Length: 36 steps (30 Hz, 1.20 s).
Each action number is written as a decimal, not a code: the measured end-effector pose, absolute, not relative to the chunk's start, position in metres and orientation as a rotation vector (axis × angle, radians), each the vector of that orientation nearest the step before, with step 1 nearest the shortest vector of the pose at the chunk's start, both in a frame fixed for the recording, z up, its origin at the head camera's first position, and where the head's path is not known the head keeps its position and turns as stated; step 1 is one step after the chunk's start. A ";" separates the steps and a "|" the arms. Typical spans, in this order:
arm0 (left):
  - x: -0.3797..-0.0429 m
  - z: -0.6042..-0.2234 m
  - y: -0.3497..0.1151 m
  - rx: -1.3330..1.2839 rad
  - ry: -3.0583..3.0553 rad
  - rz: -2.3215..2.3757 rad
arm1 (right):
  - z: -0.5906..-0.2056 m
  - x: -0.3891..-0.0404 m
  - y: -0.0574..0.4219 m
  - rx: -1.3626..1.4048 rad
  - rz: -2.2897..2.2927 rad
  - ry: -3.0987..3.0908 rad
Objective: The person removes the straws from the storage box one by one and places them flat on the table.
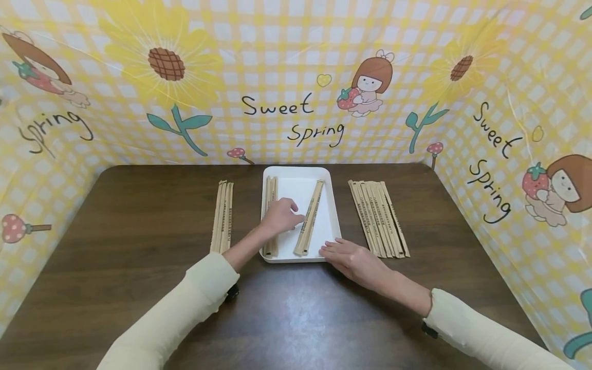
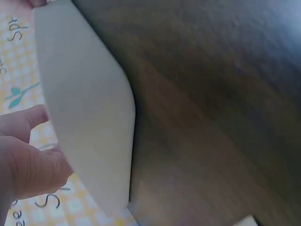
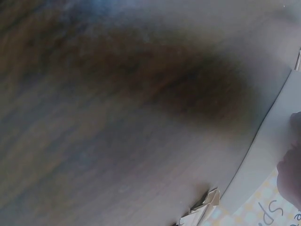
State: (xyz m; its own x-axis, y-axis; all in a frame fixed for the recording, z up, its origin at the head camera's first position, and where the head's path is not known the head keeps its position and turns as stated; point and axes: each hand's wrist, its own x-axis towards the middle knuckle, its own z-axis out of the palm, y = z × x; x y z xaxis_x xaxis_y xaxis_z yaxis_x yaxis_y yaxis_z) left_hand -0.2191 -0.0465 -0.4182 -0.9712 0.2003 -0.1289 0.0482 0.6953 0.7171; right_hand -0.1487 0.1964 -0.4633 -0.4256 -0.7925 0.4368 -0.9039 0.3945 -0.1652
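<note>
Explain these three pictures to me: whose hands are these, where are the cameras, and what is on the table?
There is no machine, only a person's bare left hand and right hand. The wide picture comes from a camera worn on the head; the other two come from wrist cameras and show mostly blurred table.

In the middle sits a white tray. Slim paper packets lie to its left and right, and more lie inside it.

The left hand reaches over the tray, close to the slanted packets; I cannot tell whether it pinches them. The right hand rests at the tray's near right corner, holding no packet.
</note>
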 end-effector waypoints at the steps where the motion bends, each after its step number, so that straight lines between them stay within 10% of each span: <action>1: -0.219 -0.420 -0.044 0.206 2.718 1.114 | -0.463 -0.149 0.196 1.487 0.550 -2.366; 36: -0.217 -0.432 -0.045 0.238 2.735 1.093 | -0.462 -0.147 0.196 1.491 0.537 -2.355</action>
State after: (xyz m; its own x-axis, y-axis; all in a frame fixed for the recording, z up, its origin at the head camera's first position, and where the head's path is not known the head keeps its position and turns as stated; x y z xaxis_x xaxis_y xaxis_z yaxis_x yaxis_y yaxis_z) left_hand -0.2169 -0.0452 -0.4315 -0.9698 0.2164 -0.1127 0.0792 0.7160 0.6936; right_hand -0.1474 0.1957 -0.4620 -0.4152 -0.7955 0.4413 -0.9082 0.3907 -0.1503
